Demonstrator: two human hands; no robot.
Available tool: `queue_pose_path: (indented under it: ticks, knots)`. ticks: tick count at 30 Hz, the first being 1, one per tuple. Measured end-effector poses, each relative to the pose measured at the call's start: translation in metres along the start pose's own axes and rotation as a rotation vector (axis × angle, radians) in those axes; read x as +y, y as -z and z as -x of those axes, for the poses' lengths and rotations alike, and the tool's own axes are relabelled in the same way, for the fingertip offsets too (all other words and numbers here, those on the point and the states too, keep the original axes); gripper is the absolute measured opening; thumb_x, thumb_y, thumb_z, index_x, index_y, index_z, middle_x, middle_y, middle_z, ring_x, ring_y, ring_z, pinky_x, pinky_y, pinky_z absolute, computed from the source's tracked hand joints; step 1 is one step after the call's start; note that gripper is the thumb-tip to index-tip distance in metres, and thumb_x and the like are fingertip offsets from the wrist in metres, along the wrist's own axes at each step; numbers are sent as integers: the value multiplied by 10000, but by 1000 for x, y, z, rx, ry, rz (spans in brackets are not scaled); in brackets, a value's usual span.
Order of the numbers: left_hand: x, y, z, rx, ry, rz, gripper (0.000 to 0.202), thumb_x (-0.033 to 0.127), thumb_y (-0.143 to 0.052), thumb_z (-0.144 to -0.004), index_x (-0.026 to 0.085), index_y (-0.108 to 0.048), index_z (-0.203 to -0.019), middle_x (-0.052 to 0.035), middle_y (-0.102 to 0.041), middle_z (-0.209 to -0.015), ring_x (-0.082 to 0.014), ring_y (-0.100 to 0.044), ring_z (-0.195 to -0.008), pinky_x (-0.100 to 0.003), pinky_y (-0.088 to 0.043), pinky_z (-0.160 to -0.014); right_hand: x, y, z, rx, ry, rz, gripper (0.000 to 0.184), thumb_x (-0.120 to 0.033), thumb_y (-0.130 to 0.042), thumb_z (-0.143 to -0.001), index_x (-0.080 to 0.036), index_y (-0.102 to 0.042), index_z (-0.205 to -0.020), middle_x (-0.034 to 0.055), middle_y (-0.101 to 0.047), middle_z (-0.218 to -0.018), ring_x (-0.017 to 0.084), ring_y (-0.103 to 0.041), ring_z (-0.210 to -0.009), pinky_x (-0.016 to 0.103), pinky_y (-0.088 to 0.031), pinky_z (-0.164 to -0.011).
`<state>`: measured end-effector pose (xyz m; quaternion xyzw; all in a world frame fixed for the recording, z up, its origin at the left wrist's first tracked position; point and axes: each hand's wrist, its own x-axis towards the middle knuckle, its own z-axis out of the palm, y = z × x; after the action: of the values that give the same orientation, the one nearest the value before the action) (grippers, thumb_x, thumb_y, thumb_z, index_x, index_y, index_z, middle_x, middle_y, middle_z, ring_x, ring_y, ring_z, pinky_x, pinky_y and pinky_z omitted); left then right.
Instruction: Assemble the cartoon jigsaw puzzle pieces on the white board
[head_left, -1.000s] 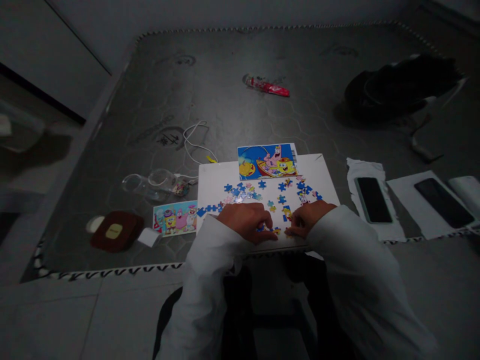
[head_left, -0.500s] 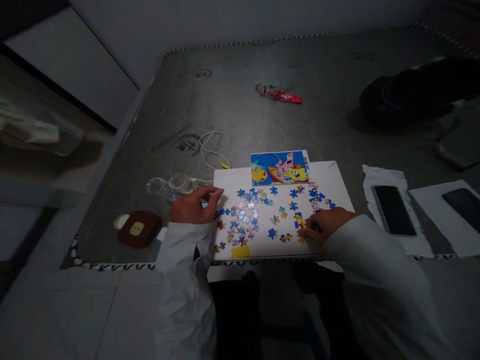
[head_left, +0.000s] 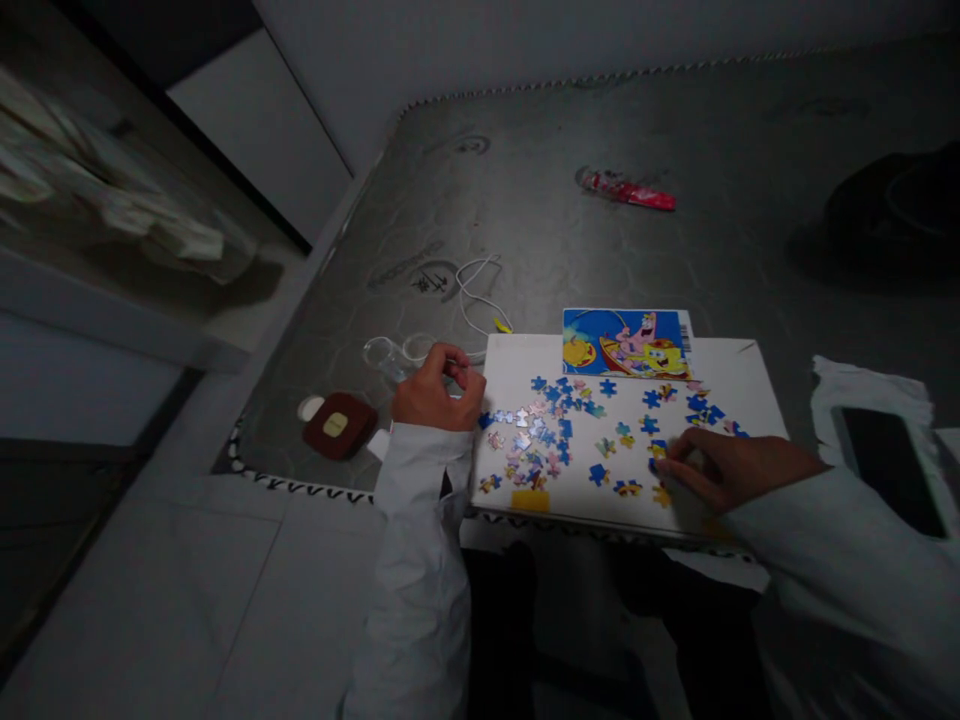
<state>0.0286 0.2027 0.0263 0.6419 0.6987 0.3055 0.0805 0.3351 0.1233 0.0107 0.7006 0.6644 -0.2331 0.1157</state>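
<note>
The board (head_left: 724, 385) lies at the near edge of the table (head_left: 540, 220). A picture card (head_left: 626, 345) rests across its far edge, and puzzle pieces (head_left: 544, 432) lie on it, clustered on the left and scattered toward the right. The left hand (head_left: 441, 390) is by the board's left edge, the right hand (head_left: 720, 468) over its right part. Left of the left hand lies a case (head_left: 340, 425); behind that hand, a cable (head_left: 469, 295). Right of the board, a phone (head_left: 892, 470) lies on a sheet (head_left: 829, 385). A packet (head_left: 634, 192) lies well behind the card.
</note>
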Motion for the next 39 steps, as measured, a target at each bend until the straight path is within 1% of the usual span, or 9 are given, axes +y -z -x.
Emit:
queue_pose_path:
  ticks: [4, 8, 12, 15, 17, 20, 24, 33, 39]
  knots:
    - [-4, 4, -2, -11, 17, 19, 85, 212, -591, -743, 204, -606, -827, 51, -621, -683, -88, -544, -568, -203, -364, -583, 0, -3, -1, -19, 13, -5, 458, -663, -478, -797, -263, -682, -884, 47, -686, -649, 212, -588, -523, 282, -346, -458]
    - [-10, 3, -3, -49, -12, 35, 78, 205, -568, -762, 215, -595, -834, 49, -629, -706, -92, -549, -575, -201, -355, -569, -5, -1, 0, 63, 2, 32, 430, -636, -480, -806, -264, -683, -879, 44, -683, -641, 218, -586, -525, 294, -350, -476]
    - [-15, 4, -4, -128, -112, 48, 109, 197, -507, -808, 214, -614, -805, 30, -649, -711, -112, -561, -600, -215, -360, -563, -6, 3, -1, -22, -9, 19, 430, -645, -492, -792, -269, -683, -872, 35, -678, -623, 214, -580, -504, 296, -355, -470]
    - [-16, 5, -4, -215, -195, 50, 208, 200, -449, -853, 207, -641, -771, 5, -672, -742, -130, -571, -650, -227, -384, -581, -10, 5, 0, 32, -24, 39, 403, -623, -491, -801, -274, -679, -869, 30, -680, -631, 219, -591, -526, 301, -364, -486]
    - [-17, 4, -3, -280, -237, 48, 187, 211, -479, -851, 208, -662, -814, -2, -684, -803, -134, -579, -690, -239, -417, -627, -14, 4, 2, 66, -25, 56, 383, -605, -489, -808, -277, -676, -870, 27, -681, -634, 222, -595, -537, 301, -363, -492]
    - [-19, 0, -1, -409, -339, 44, 162, 312, -590, -835, 232, -687, -936, -6, -675, -905, -146, -604, -783, -273, -460, -719, -20, 2, 4, 93, -26, 84, 361, -581, -489, -814, -273, -673, -852, 29, -680, -628, 227, -597, -537, 304, -356, -495]
    - [-23, -5, 0, -531, -455, 21, 314, 475, -704, -766, 298, -697, -1026, -4, -645, -1009, -180, -624, -892, -302, -483, -741, -25, 3, 6, 105, -35, 98, 346, -566, -481, -824, -277, -669, -859, 24, -678, -626, 236, -603, -540, 312, -362, -500]
    - [-22, -7, 0, -557, -484, 56, 298, 497, -680, -793, 284, -711, -1000, -16, -650, -993, -169, -627, -872, -298, -485, -755, -26, 10, 5, 54, -36, 81, 349, -571, -482, -827, -273, -660, -864, 35, -680, -624, 238, -601, -531, 319, -371, -503]
    - [-23, -8, -5, -414, -383, 77, 223, 424, -630, -854, 238, -690, -962, -14, -690, -900, -156, -634, -859, -296, -481, -784, -19, 14, -2, -73, -42, 29, 399, -610, -468, -816, -279, -656, -936, 35, -708, -702, 237, -630, -592, 307, -384, -507]
